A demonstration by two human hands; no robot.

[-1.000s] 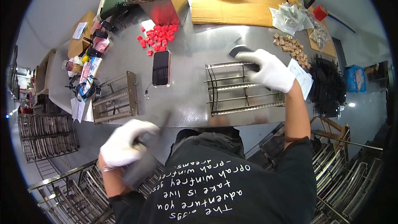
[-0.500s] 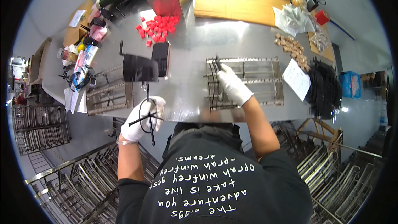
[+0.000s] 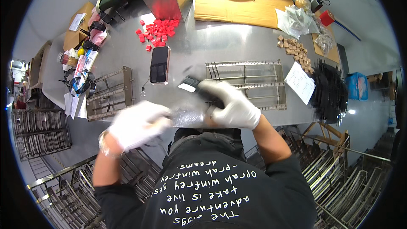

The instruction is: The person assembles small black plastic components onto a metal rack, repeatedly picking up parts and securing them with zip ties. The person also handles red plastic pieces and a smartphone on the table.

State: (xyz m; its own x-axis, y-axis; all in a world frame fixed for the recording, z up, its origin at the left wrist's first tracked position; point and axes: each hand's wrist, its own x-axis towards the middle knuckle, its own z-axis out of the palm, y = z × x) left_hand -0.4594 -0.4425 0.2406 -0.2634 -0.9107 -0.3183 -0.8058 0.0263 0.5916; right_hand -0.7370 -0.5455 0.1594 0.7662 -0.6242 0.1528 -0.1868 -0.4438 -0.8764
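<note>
Both my hands wear white gloves. My left hand (image 3: pixel 137 123) is blurred at the near table edge, its fingers closed on one end of a clear plastic piece (image 3: pixel 188 116). My right hand (image 3: pixel 231 104) grips the other end of that plastic and a dark object (image 3: pixel 193 82) with a white tag. Just beyond my right hand lies a metal wire rack (image 3: pixel 254 85) on the grey table (image 3: pixel 212 42). A black phone (image 3: pixel 160 64) lies left of the rack.
A second wire rack (image 3: pixel 108 95) sits at the left. Red blocks (image 3: pixel 157 32), wooden blocks (image 3: pixel 294 51), black parts (image 3: pixel 330 93), a paper note (image 3: pixel 299 82) and a cardboard sheet (image 3: pixel 241 8) are on the table. Stacked wire racks (image 3: pixel 38 131) stand around below.
My hands came together at the near table edge. The left hand dropped the dark wire piece it held up; the right hand left the rack and now grips plastic.
</note>
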